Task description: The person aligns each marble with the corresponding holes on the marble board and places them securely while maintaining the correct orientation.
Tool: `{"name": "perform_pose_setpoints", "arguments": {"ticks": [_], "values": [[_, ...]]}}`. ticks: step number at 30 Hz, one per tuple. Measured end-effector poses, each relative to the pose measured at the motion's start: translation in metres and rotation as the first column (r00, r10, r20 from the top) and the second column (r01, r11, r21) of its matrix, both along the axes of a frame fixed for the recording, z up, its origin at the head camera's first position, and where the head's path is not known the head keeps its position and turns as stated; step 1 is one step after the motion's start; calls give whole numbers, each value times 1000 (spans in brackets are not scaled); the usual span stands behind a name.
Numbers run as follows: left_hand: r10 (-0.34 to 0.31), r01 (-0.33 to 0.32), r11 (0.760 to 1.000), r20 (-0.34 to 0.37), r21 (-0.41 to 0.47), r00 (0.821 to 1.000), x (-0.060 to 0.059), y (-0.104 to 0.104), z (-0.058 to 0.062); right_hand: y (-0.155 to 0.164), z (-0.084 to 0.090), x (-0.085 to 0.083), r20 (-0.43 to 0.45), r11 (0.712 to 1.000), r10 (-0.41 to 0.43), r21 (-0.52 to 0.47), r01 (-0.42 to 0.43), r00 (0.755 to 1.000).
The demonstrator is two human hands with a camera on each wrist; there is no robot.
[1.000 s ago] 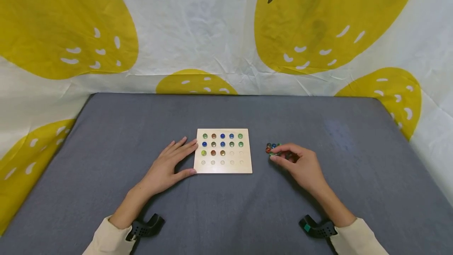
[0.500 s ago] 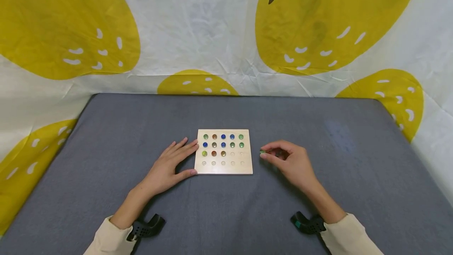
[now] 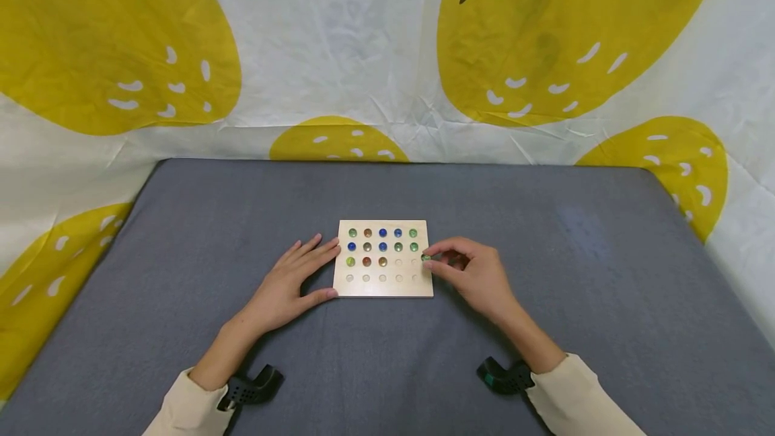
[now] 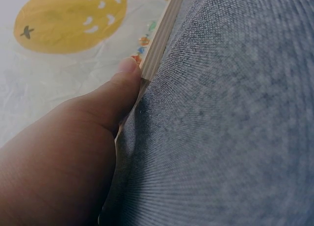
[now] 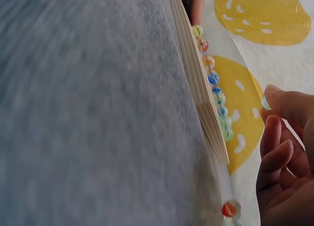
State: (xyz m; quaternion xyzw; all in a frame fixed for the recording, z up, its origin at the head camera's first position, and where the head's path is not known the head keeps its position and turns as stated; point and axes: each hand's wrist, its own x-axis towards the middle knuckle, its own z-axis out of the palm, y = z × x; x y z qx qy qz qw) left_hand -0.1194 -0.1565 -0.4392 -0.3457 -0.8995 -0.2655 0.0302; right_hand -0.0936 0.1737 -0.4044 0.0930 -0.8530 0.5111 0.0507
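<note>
A pale wooden board with rows of round hollows lies on the grey cloth. Glass marbles in green, blue and red-brown fill its two back rows and part of the third. My left hand lies flat with spread fingers, fingertips and thumb touching the board's left edge. Between thumb and index finger, my right hand pinches a clear green marble over the board's right edge, beside the third row. The other fingers of that hand curl inward in the right wrist view.
An orange-red loose marble sits on the cloth beyond the board's right side, hidden behind my right hand in the head view. The grey table cloth stretches around. A white curtain with yellow shapes hangs behind the table.
My right hand has moved left from the loose marbles to the board's right edge, carrying the green marble. My left hand has stayed at the board's left edge.
</note>
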Motion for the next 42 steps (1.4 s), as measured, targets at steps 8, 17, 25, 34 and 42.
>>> {"name": "perform_pose_setpoints", "arguments": {"ticks": [8,17,25,34,42], "values": [[-5,5,1000,0,1,1000,0,1,-1,-14,-6,-5,-19,1000,-4,-9,4,1000],[-2,2,1000,-4,10,1000,1,-1,-4,-28,-13,-7,-20,1000,6,-5,-6,1000],[-2,2,1000,-6,13,1000,1,-1,-5,-34,-21,-10,-62,1000,10,-8,-10,998],[-9,10,1000,-18,21,1000,1,1,-3,-36,-25,-9,-119,1000,10,5,-10,993],[-7,7,1000,-19,20,1000,1,1,-1,-36,-29,-10,-168,999,41,26,-38,985]]}}
